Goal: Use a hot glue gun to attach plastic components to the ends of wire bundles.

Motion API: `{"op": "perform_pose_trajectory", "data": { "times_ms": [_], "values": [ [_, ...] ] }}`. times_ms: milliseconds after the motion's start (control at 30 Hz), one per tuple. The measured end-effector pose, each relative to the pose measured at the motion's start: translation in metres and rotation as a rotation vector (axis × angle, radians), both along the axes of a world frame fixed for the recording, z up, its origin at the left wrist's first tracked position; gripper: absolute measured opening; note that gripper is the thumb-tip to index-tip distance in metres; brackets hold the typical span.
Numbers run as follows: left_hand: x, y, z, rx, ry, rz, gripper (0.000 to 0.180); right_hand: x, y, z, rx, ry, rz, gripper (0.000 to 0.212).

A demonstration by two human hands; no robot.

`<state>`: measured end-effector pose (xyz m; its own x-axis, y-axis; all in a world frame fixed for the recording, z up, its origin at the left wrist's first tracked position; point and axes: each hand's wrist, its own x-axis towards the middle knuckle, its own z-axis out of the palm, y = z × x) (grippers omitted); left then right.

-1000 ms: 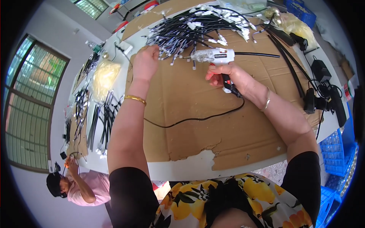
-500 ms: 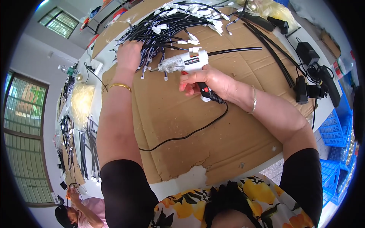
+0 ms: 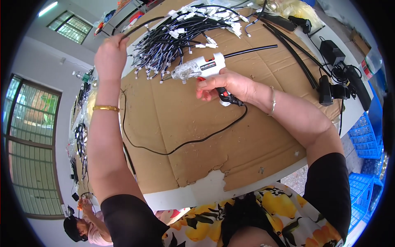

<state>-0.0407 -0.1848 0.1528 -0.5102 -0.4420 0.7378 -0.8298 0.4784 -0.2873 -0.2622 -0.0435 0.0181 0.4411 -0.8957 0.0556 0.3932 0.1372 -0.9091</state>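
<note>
In my right hand [image 3: 230, 87] is a white hot glue gun [image 3: 212, 66], its nozzle toward the left and my fingers round the handle. A black glue stick [image 3: 255, 50] pokes out of its back. Raised at the upper left, my left hand [image 3: 111, 57] pinches the end of a black sleeved cable [image 3: 144, 25], which stretches away toward the bundle. That bundle of black cables [image 3: 164, 47] with white connectors [image 3: 211, 42] lies on the cardboard [image 3: 197, 111] just beyond the gun's nozzle. My left fingertips are partly turned away from view.
The gun's black cord [image 3: 185, 144] loops across the cardboard. Loose black sticks [image 3: 294, 57] and power adapters [image 3: 332, 52] lie at the right. Blue crates [image 3: 364, 136] stand beside the table. At the lower left, another person [image 3: 92, 226] works beside more cables.
My left hand has lifted off the bundle and moved left, drawing a black cable with it. The glue gun has hardly moved in my right hand. The view has shifted slightly.
</note>
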Motion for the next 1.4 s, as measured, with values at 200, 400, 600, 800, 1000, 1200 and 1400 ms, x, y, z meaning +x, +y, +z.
{"op": "perform_pose_trajectory", "data": {
  "times_ms": [200, 400, 600, 800, 1000, 1200, 1400],
  "values": [
    [0.043, 0.044, -0.043, 0.699, 0.796, -0.059, 0.021, 0.003, 0.004, 0.004, -0.028, -0.011, 0.058, 0.024],
    [0.065, 0.118, -0.089, 1.088, 1.493, -0.267, 0.019, 0.006, 0.009, 0.006, -0.082, -0.037, 0.101, 0.025],
    [0.048, 0.175, -0.110, 1.188, 1.788, -0.494, 0.025, 0.004, 0.008, 0.001, -0.147, -0.069, 0.232, 0.026],
    [0.035, 0.194, -0.105, 1.389, 1.681, -0.611, 0.025, 0.011, 0.021, 0.014, -0.062, -0.025, 0.216, 0.030],
    [0.016, 0.192, -0.099, 1.513, 1.580, -0.682, 0.025, 0.020, 0.025, 0.026, -0.187, -0.063, 0.209, 0.031],
    [0.003, 0.187, -0.090, 1.546, 1.550, -0.669, 0.026, 0.023, 0.028, 0.039, -0.276, 0.001, 0.124, 0.033],
    [-0.002, 0.189, -0.090, 1.425, 1.551, -0.662, 0.026, 0.023, 0.027, 0.039, -0.362, 0.021, 0.098, 0.031]
  ]
}}
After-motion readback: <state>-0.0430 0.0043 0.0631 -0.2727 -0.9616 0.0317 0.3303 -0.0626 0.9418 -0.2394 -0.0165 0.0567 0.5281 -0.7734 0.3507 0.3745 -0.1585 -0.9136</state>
